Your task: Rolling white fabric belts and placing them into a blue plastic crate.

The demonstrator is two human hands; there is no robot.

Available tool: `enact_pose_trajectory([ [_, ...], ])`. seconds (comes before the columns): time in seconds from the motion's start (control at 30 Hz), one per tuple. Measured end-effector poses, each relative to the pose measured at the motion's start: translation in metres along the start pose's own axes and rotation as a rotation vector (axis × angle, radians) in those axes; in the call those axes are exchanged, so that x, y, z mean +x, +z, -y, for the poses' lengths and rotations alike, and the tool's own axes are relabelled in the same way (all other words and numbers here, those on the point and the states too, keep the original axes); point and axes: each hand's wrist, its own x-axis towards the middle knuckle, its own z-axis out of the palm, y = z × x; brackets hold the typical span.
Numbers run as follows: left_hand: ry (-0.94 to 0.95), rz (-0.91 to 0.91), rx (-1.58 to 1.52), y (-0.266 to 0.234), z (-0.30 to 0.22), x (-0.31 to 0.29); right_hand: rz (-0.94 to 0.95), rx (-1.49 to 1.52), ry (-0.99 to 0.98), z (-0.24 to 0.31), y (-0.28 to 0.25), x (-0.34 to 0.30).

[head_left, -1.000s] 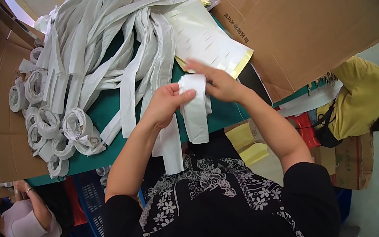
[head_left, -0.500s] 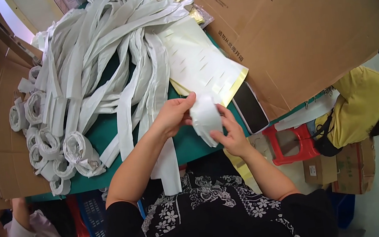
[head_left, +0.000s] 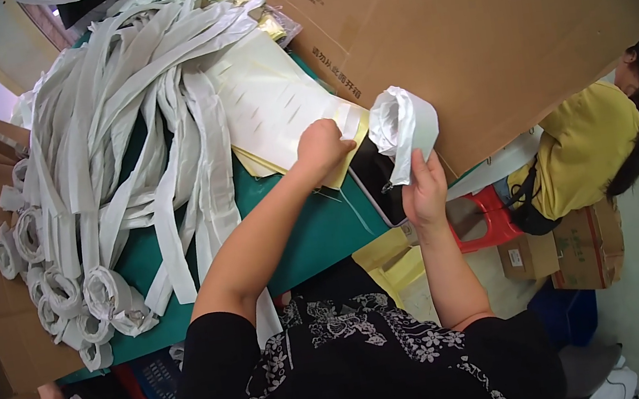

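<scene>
L hand (head_left: pixel 322 149) now at sheet (head_left: pixel 265 84) (off roll (head_left: pixel 424 122))

The table (head_left: pixel 304 235) had a green top. A broad heap of loose white strips (head_left: pixel 102 125) covered its middle and far left, one strip hanging over the near edge. Small white rolls (head_left: pixel 62 291) clustered at the left. Right of the heap lay white sheets (head_left: pixel 265 84) with yellow margins, and just beside them, on the right, a dark phone (head_left: pixel 373 173) with a pale rim.

One lifted white roll (head_left: pixel 422 120), about ten piled rolls (head_left: pixel 108 295), one green counter (head_left: pixel 316 233), one phone (head_left: pixel 377 182), one red stool (head_left: pixel 495 216), two floor boxes (head_left: pixel 533 257), two co-workers (head_left: pixel 584 133); overlapping strips (head_left: pixel 173 250) defy counting.
</scene>
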Motion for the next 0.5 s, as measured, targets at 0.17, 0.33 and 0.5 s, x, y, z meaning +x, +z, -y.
enact_pose_trajectory([
  [0.17,-0.127,0.159,-0.343,-0.021,0.011,0.007,-0.007,0.033,0.038,-0.001,0.009,0.008],
  [0.33,-0.219,0.269,-0.765,-0.048,0.016,-0.020,-0.039,0.219,0.223,-0.033,0.022,0.032],
  [0.5,0.151,0.156,-1.459,-0.098,0.058,-0.098,0.090,-0.082,0.279,-0.075,0.016,0.045],
])
